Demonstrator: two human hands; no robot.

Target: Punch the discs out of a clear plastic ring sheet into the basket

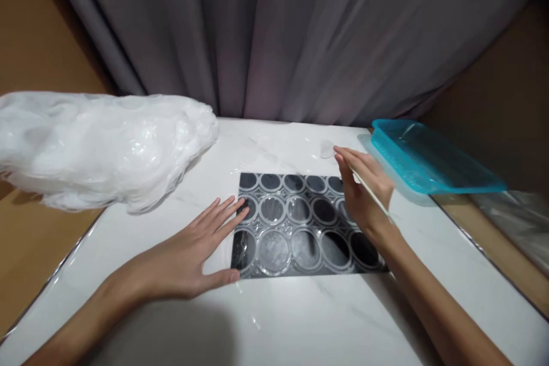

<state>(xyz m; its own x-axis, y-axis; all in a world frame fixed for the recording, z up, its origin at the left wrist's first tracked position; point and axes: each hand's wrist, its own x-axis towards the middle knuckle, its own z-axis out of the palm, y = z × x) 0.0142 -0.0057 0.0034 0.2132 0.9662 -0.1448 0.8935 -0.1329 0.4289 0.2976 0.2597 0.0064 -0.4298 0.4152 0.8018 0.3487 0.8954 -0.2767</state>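
A dark sheet [306, 269] printed with rows of pale rings lies on the white table, with shiny clear film over it. My left hand [201, 249] is spread, its fingertips and thumb resting on the sheet's left edge. Over the right part of the sheet, my right hand [364, 189] is closed round a thin white stick [372, 194]. A small clear round piece [327, 149] is at its fingertips, above the sheet's far edge; whether it is held or lies on the table is unclear.
A bulky heap of white translucent plastic [107, 146] covers the table's back left. At the back right sits a translucent blue tray [433, 160]. Clear plastic wrapping [514, 223] lies beyond the table's right edge. A grey curtain [266, 34] hangs behind the white table [291, 320].
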